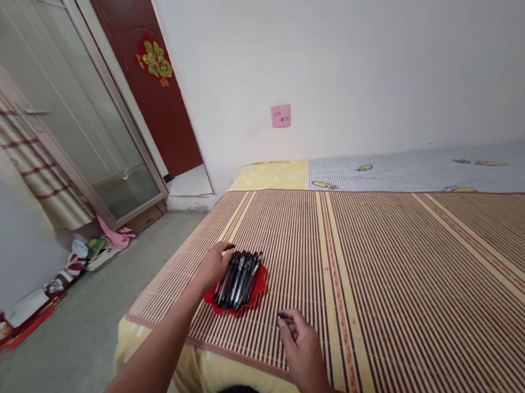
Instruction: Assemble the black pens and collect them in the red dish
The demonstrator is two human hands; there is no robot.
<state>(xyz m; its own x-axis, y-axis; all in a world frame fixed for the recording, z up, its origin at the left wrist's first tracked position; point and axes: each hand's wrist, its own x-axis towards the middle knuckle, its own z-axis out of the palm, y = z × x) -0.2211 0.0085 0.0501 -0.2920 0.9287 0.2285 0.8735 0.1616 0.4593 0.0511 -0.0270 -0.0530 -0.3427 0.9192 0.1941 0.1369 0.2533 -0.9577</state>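
Observation:
A red dish with a scalloped rim sits on the striped mat, filled with several black and clear pens lying side by side. My left hand is at the dish's upper left, beside the pen ends. Its thumb and forefinger look apart; its other fingers are hidden, and I cannot tell whether it touches a pen. To the right of the dish, my right hand hovers low over the mat with its fingers curled in. Something small and dark shows at its fingertips, too small to name.
The striped mat covers a bed with yellow bedding against a white wall. A pink note is on the wall. At left are a glass-panelled door, a dark red door and belongings along the floor.

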